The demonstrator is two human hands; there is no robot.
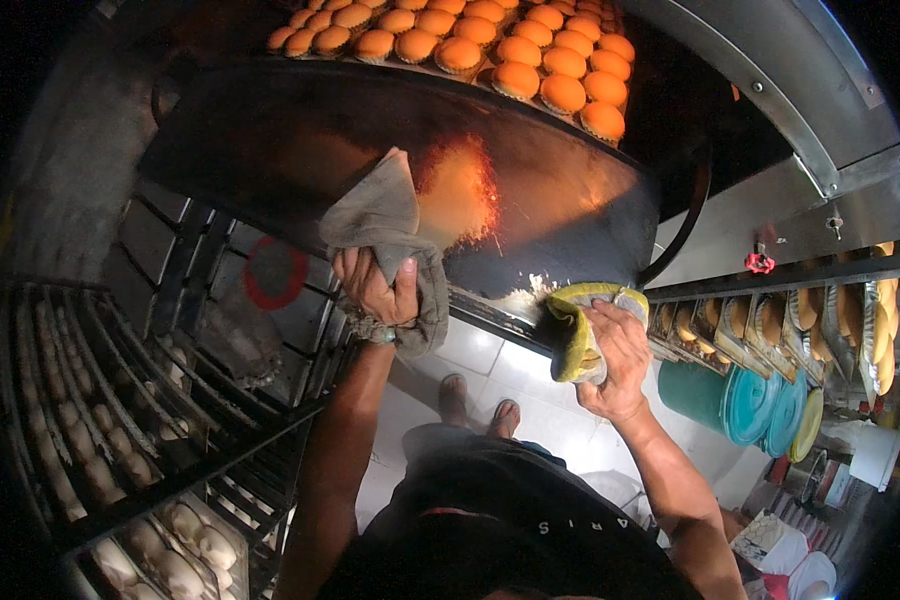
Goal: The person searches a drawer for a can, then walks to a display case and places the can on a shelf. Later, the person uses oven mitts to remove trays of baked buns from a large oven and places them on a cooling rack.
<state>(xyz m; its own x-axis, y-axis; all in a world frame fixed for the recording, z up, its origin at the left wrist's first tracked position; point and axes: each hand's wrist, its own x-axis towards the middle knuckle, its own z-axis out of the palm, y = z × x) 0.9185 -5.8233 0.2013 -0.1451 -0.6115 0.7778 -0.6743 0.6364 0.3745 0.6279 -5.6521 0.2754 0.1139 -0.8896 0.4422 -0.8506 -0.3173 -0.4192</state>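
My left hand [379, 289] grips a folded grey cloth [390, 202], part of it draped over the wrist. Over at the right, my right hand [616, 360] is closed on a grey cloth pad with yellow edging [581, 322]. Both cloths are at the near edge of a dark metal oven door [300, 135], which is lowered like a shelf and catches an orange glow. Behind it, inside the oven, trays of browned buns in fluted paper cups [516, 79] stand in rows.
At the left, a metal rack [217, 457] carries trays of pale dough pieces [217, 547]. Trays of baked bread [776, 319] fill a rack at the right, with lidded teal bins [742, 405] under it. A curved metal bar [694, 225] rises beside the door; a red valve knob [760, 262] is nearby.
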